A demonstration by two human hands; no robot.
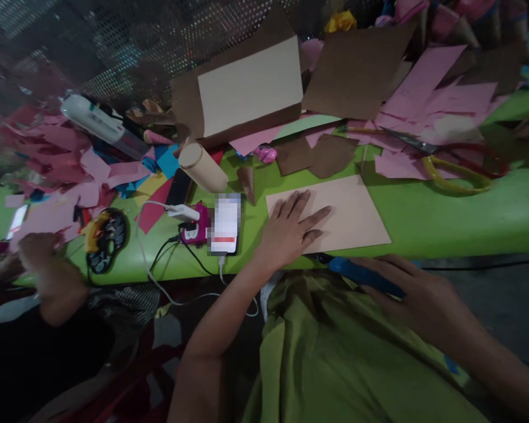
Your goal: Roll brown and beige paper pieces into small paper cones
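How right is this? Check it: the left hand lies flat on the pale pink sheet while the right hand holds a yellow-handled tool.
The handle colour is wrong: the head view shows the right hand holding a blue-handled tool. The rest stands.

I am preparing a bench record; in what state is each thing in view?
Left hand: spread flat on the pale sheet
Pale sheet: lying flat, unfolded
Right hand: closed on the blue-handled tool
Blue-handled tool: held
Phone: screen lit, cable plugged in
Magenta socket: red light on, adapter plugged in
Scissors: lying down, opening unclear
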